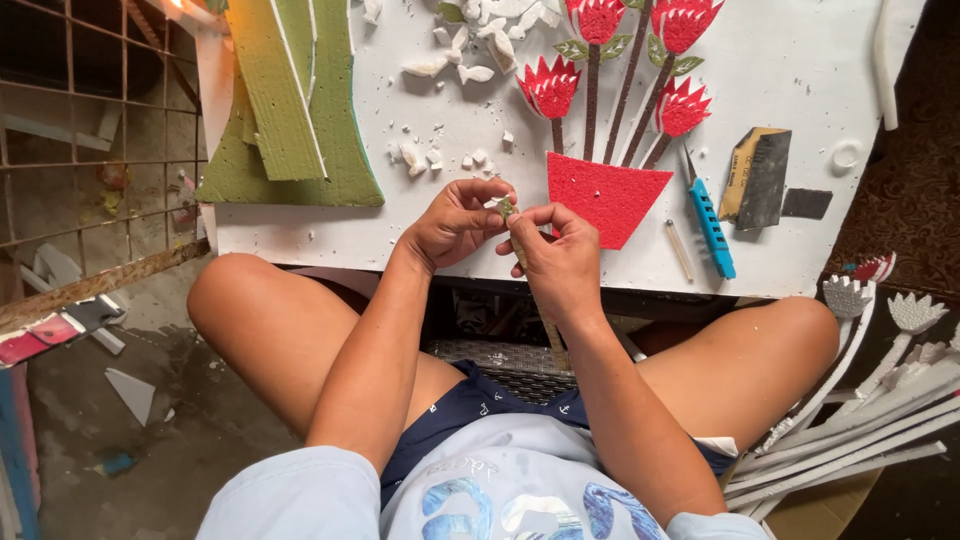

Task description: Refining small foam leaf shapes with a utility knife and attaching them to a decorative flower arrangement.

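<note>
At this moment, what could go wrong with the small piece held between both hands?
The small green foam piece, pinched by the left hand and right hand, could snap like the white foam crumbs nearby. If dropped, it may fall off the white foam board edge. The blue craft knife lies close by.

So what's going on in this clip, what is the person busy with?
A seated person pinches a small green foam leaf piece between the left hand and the right hand, over the edge of a white foam board. On the board lie a red foam flower arrangement in a red pot shape, white scraps and a blue craft knife.
</note>
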